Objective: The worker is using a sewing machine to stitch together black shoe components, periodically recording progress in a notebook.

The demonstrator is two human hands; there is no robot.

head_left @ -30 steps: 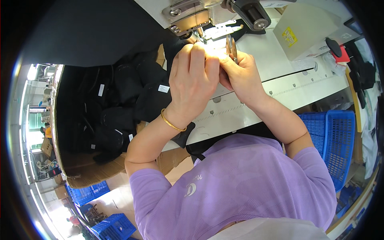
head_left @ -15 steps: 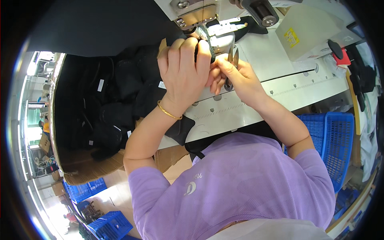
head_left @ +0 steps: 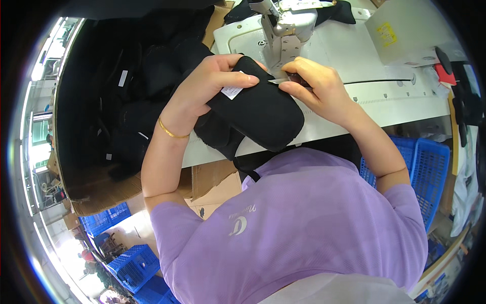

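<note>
My left hand (head_left: 205, 83) grips a black padded fabric piece (head_left: 271, 119) with a rounded end, its thumb pressed on top beside a small white label (head_left: 232, 92). In my right hand (head_left: 324, 88) is a pair of thread snips (head_left: 293, 78), mostly covered by the fingers. Their pale pointed blades meet the upper right edge of the piece; whether a thread lies between them is too small to tell. Just beyond both hands rises the metal post of a sewing machine (head_left: 284, 46). A black strap and another fold of dark fabric hang below the piece.
On the left, a large cardboard box (head_left: 106, 202) holds many black fabric pieces with white labels. A white machine table (head_left: 374, 109) runs under my hands. At right stand a pale box-shaped housing (head_left: 405, 30) and blue plastic crates (head_left: 430, 177). More blue crates (head_left: 134, 266) sit lower left.
The fabric piece has come away from under the machine head toward me, its rounded face now showing. The snips have turned, and their blades now touch the piece's edge.
</note>
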